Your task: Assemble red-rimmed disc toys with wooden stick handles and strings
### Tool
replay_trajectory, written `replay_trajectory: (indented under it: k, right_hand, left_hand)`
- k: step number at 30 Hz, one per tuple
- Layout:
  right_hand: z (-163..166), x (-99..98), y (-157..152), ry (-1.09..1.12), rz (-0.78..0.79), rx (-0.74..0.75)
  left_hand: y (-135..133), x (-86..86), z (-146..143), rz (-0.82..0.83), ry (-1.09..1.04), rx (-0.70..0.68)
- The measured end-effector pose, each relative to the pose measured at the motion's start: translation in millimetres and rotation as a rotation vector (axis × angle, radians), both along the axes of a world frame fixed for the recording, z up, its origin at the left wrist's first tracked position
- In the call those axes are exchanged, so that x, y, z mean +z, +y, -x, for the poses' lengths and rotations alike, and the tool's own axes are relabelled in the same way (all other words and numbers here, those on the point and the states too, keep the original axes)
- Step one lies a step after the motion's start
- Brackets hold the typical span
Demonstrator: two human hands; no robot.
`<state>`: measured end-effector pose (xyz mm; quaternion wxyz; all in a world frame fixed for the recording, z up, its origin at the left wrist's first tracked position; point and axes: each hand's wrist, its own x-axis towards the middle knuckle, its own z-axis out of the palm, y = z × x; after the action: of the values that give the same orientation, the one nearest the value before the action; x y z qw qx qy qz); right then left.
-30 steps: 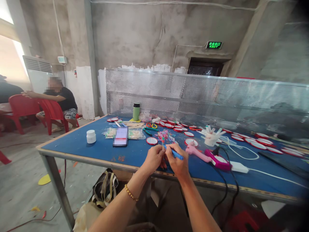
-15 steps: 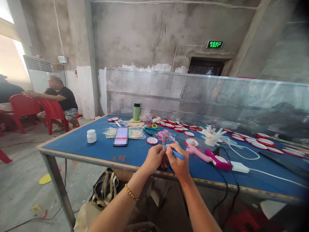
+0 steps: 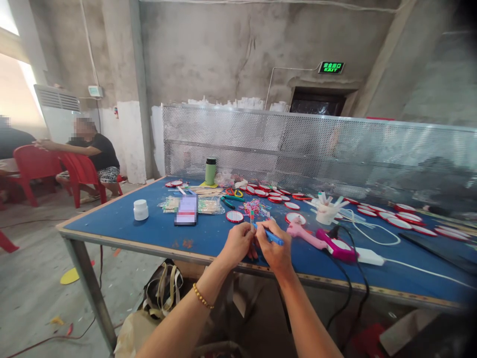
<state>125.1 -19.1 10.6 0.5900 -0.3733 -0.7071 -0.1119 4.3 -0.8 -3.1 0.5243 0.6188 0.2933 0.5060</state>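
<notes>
Near the table's front edge, my right hand point(image 3: 275, 244) grips a blue pen point(image 3: 275, 236), its tip pointing left toward my other hand. My left hand point(image 3: 239, 242) is closed around a small thin piece with a red and green top point(image 3: 252, 217) that sticks up above the fingers. The rest of that piece is hidden by my fingers, and the pen tip meets it or lies just beside it. Beyond my hands is a pile of small colourful pieces point(image 3: 257, 208). A round white disc with a red rim point(image 3: 234, 217) lies to the left of it.
A pink glue gun point(image 3: 307, 236) and a magenta plugged device point(image 3: 339, 246) with cables lie at right. Behind them stands a white cup point(image 3: 326, 214) of sticks. Leftward are a phone point(image 3: 186, 210), a white jar point(image 3: 140, 210) and a green bottle point(image 3: 210, 172). A perforated metal screen point(image 3: 231, 136) borders the back.
Almost nothing differs. Both hands keep their places with the pen and the small piece, and the view has shifted very slightly.
</notes>
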Motion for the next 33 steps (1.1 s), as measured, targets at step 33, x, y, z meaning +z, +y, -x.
replay_trajectory:
  k: [33]
  right_hand:
    - [1.0,0.5,1.0,-0.005,-0.009,0.002]
  left_hand:
    - [1.3,0.5,0.7,-0.019,0.039,0.008]
